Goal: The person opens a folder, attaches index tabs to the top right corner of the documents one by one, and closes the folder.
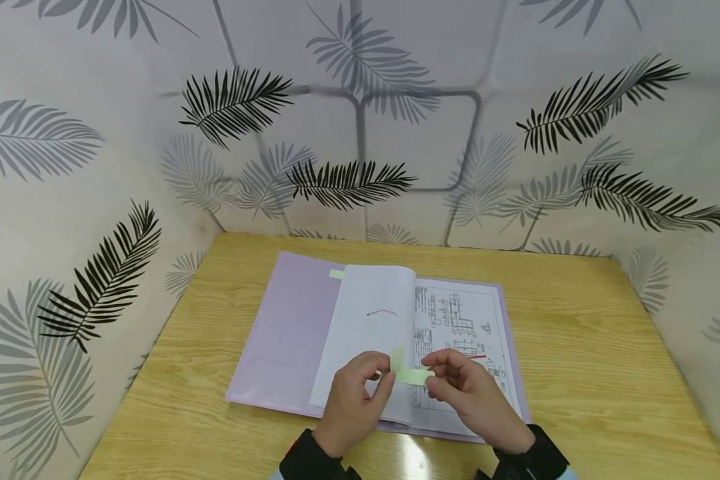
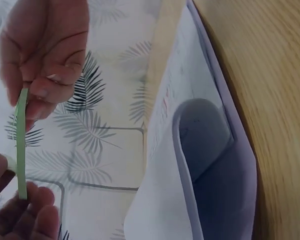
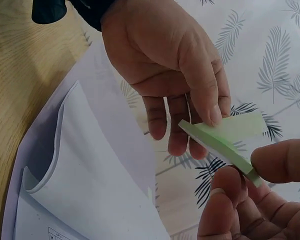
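My left hand and my right hand are raised over an opened lilac folder in the head view. Between them they hold a narrow pad of pale green sticky notes. The right thumb and fingers pinch one end of the pad, while the left thumb presses near its other end. One sticky-note strip sticks out at an angle from the pad beside the left thumb. Seen edge-on in the left wrist view, the pad spans both hands' fingertips.
A turned-over white page bears a red mark, and a green tab projects from its far left edge. To its right lies a sheet with technical drawings. Below is a wooden table; leaf-patterned cloth stands behind.
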Tool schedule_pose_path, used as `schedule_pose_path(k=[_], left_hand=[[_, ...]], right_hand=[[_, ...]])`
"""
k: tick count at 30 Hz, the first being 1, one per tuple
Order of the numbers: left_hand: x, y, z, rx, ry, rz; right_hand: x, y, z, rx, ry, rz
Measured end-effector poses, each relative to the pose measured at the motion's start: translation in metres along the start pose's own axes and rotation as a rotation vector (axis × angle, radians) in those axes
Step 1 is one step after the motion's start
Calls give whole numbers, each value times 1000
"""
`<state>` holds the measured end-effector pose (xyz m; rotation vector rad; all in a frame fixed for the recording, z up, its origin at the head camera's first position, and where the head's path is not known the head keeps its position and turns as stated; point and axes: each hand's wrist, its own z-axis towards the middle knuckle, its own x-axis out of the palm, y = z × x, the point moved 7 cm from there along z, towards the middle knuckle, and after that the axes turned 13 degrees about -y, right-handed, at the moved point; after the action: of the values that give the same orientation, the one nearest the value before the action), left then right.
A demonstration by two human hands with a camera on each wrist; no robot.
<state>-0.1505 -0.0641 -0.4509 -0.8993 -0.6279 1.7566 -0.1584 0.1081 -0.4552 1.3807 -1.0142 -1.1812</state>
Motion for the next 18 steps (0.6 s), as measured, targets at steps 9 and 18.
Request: schedule_pose_path(k=[9, 18], left_hand=[[2, -18, -1, 185, -107, 128], [-3, -26, -1, 265, -243, 213]], right_hand=[[21, -6, 2, 31, 76, -87], [24, -4, 4, 14, 59, -77]])
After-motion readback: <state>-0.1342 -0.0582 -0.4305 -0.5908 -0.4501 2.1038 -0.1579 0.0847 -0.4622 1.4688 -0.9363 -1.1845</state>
